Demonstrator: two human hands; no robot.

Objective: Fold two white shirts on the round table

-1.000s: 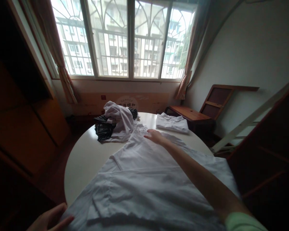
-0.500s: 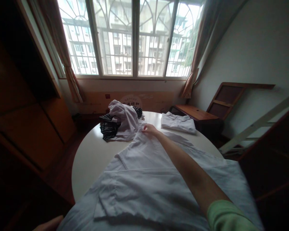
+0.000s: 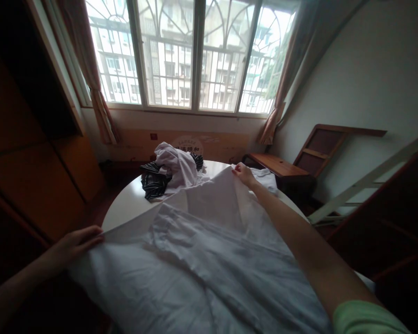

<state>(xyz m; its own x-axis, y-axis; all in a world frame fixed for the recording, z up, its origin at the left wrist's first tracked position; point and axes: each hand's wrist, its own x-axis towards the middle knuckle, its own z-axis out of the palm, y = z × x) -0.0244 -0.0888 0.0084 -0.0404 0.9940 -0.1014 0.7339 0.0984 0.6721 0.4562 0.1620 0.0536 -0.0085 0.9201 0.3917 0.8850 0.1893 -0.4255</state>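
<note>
A white shirt (image 3: 195, 250) stretches across the near half of the round table, its edge pulled taut between my two hands. My left hand (image 3: 81, 241) pinches that edge at the left, off the table's side. At the far right end, my right hand (image 3: 244, 175) grips a corner of the cloth, raised above the tabletop. A loose sleeve-like fold lies over the middle of the shirt. Beyond my right hand sits a folded white garment (image 3: 267, 178), partly hidden by hand and arm.
A crumpled pile of white and black-striped clothes (image 3: 176, 169) lies at the back of the white round table (image 3: 120, 211). Behind it are a cardboard box (image 3: 132, 141) and a barred window. On the right stand a wooden chair (image 3: 282, 164) and a pale ladder (image 3: 358, 185).
My left hand has come up into view, closed on the shirt's edge. My right hand has moved right and away, lifting its corner. The shirt is now raised and taut.
</note>
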